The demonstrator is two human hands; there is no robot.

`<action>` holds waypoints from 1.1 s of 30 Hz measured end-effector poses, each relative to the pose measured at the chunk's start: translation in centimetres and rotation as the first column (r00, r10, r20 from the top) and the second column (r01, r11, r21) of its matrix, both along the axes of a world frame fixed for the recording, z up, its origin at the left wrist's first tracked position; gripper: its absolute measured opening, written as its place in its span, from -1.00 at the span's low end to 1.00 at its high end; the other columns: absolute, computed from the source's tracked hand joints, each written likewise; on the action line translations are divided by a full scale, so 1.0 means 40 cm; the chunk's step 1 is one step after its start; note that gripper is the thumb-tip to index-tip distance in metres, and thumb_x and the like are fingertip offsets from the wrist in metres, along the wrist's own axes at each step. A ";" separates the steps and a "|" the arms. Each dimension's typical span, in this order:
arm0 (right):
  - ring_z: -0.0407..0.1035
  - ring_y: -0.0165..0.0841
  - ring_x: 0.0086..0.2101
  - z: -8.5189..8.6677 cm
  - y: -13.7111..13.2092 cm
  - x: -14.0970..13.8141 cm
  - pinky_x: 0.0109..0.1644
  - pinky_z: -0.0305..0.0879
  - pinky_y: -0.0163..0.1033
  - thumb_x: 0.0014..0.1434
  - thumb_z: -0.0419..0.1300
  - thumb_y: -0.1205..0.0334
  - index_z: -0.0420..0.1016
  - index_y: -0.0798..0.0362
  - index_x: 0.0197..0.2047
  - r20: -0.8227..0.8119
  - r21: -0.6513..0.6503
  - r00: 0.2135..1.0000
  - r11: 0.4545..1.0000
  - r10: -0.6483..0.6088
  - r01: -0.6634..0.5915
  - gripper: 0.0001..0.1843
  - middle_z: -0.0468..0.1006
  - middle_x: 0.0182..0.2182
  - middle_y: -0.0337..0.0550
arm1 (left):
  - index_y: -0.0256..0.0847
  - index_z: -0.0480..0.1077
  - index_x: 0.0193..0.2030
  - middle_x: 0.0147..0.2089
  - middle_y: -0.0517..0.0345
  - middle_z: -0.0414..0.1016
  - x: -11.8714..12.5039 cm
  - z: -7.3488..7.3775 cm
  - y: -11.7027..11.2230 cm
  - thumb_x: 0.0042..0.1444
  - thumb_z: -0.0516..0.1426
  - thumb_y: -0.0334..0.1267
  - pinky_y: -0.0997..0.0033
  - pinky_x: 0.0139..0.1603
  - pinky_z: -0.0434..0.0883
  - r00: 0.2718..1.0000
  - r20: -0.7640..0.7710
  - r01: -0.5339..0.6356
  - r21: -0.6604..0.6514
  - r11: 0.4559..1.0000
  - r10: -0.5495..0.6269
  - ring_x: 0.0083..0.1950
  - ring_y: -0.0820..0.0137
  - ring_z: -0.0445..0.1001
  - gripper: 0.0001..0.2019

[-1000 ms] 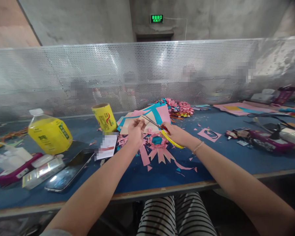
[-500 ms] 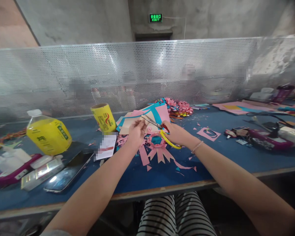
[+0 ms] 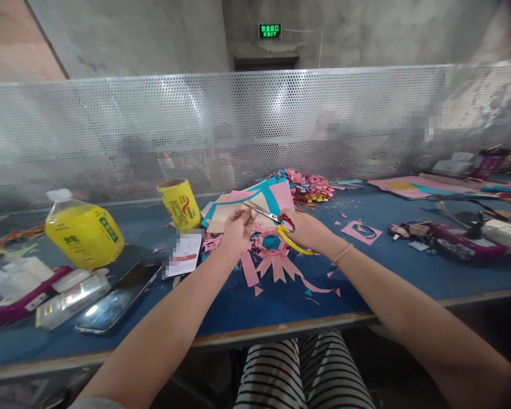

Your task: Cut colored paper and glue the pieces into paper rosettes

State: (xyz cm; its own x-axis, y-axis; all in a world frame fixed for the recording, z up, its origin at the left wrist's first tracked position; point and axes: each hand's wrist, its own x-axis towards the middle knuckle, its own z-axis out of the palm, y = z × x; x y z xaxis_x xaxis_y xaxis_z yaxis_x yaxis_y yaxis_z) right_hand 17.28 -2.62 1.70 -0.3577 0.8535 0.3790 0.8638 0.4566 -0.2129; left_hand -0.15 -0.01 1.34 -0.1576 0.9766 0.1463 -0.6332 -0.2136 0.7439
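Just beyond a pink rosette [image 3: 271,243] at mid-table, here's the right hand [image 3: 303,229] gripping yellow-handled scissors [image 3: 274,217], blades angled left towards the left hand [image 3: 237,225]; its fingers bunch narrowly, and what they pinch, I can't tell. The rosette looks assembled, ribbon tails [image 3: 280,269] fanning near; far-side sheets [image 3: 284,195] seem left to use.

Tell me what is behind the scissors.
Behind the scissors, held in the right hand, lie overlapping cream, blue and pink paper sheets. The left hand covers part of them, and whatever lies beneath the sheets cannot be seen.
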 end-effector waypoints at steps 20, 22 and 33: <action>0.40 -0.09 -0.19 0.006 0.063 0.110 -0.28 0.23 -0.19 0.08 -0.01 -0.05 0.37 0.15 -0.10 0.266 -0.073 0.894 0.917 -0.360 0.391 -0.52 0.49 -0.17 0.12 | -0.29 0.24 -0.49 -0.49 0.26 0.34 0.001 -0.008 -0.016 -0.19 0.24 -0.39 0.48 -0.30 0.39 0.944 -0.298 0.143 -0.010 0.990 -0.139 -0.43 0.57 0.38 -0.80; 0.39 -0.07 -0.16 -0.006 0.075 0.126 -0.25 0.24 -0.17 0.07 -0.02 -0.05 0.40 0.18 -0.12 0.327 -0.147 0.870 0.889 -0.370 0.433 -0.50 0.48 -0.14 0.16 | -0.29 0.25 -0.48 -0.49 0.26 0.34 0.002 -0.011 -0.016 -0.20 0.24 -0.36 0.48 -0.33 0.38 0.922 -0.369 0.118 -0.030 0.993 -0.121 -0.45 0.56 0.38 -0.79; 0.36 -0.03 -0.11 -0.015 0.083 0.154 -0.18 0.25 -0.09 0.05 0.00 -0.11 0.40 0.18 -0.08 0.398 -0.338 0.864 0.826 -0.309 0.451 -0.43 0.46 -0.10 0.19 | -0.28 0.35 -0.42 -0.47 0.19 0.39 0.004 -0.009 -0.025 -0.12 0.21 -0.14 0.52 -0.42 0.33 0.789 -0.614 0.050 0.018 0.999 -0.028 -0.47 0.54 0.35 -0.76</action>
State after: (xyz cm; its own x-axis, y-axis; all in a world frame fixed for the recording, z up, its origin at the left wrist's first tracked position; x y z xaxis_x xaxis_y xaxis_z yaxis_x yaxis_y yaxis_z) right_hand 23.43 0.70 1.10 -0.0094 0.9942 -0.1072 0.9999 0.0103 0.0080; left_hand -0.01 -0.99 0.98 0.0139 0.9732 0.2294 -0.0547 -0.2284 0.9720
